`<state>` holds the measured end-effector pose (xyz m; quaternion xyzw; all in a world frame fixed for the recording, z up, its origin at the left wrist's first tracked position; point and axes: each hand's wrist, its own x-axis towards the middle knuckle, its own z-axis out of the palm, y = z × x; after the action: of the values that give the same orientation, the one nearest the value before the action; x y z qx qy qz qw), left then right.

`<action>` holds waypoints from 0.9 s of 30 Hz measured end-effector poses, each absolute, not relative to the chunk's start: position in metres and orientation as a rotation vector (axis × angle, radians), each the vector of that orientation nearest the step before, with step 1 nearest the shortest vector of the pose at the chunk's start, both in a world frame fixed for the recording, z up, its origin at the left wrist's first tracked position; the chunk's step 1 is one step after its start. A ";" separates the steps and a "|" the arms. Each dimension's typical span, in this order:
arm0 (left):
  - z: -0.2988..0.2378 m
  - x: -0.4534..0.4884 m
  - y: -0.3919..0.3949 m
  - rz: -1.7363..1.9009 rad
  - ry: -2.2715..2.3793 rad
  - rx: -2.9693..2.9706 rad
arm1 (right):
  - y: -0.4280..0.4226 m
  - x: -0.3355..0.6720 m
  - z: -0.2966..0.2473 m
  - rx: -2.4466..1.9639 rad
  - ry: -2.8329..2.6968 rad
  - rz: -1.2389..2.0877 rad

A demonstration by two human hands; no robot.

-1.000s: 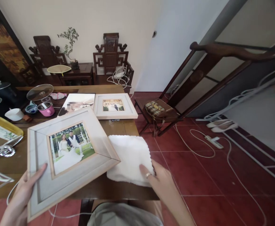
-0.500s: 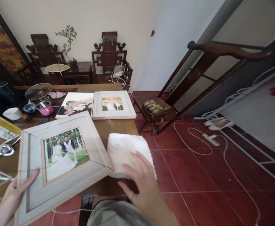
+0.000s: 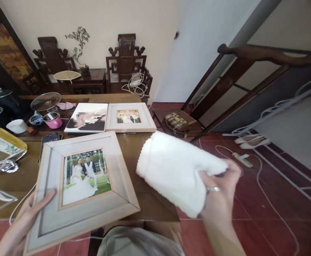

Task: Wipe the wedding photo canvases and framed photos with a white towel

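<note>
My left hand point(image 3: 35, 213) grips the lower left side of a pale wooden picture frame point(image 3: 125, 202), thumb on its front and the other fingers behind. The frame tilts toward me and holds a photo point(image 3: 87, 177) of a couple in white outdoors. On the right, my right hand point(image 3: 220, 193), with a ring on one finger, pinches a white cloth point(image 3: 171, 167) with scalloped edges by its right side. The cloth hangs above the table's right edge, apart from the frame. Some of my right fingers are hidden by the cloth.
Behind lie another framed photo point(image 3: 151, 122) and a photo panel point(image 3: 76, 124) on the wooden table point(image 3: 131, 149). Leftward are a phone point(image 3: 50, 137), pink mug point(image 3: 52, 121), glass lid point(image 3: 45, 101) and oil bottle point(image 3: 4, 142). A chair point(image 3: 230, 81) with a plaid bag point(image 3: 175, 121) stands right.
My right hand has picked the white cloth up off the table corner and moved it right and up. The picture frame has shifted slightly right and down in view, still in my left hand.
</note>
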<state>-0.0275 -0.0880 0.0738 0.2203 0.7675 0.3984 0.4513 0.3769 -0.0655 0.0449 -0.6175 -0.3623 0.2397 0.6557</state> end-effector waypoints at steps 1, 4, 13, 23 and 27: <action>0.073 -0.021 -0.084 0.980 1.854 0.542 | -0.061 0.380 0.047 -1.386 -0.732 0.590; 0.071 0.000 -0.071 0.964 1.718 0.534 | -0.050 0.381 0.041 -1.377 -0.635 0.734; 0.064 0.019 -0.047 0.897 1.605 0.539 | -0.029 0.406 0.018 -1.484 -0.681 1.007; 0.067 0.023 -0.049 0.880 1.664 0.543 | 0.006 0.424 0.025 -1.455 -0.661 1.475; 0.065 0.023 -0.050 0.879 1.675 0.549 | 0.017 0.430 0.039 -1.470 -0.712 1.377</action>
<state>0.0228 -0.0503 0.0645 0.2322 0.7086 0.3718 0.5530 0.4298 0.0170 0.0388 -0.6029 -0.2920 0.5649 0.4818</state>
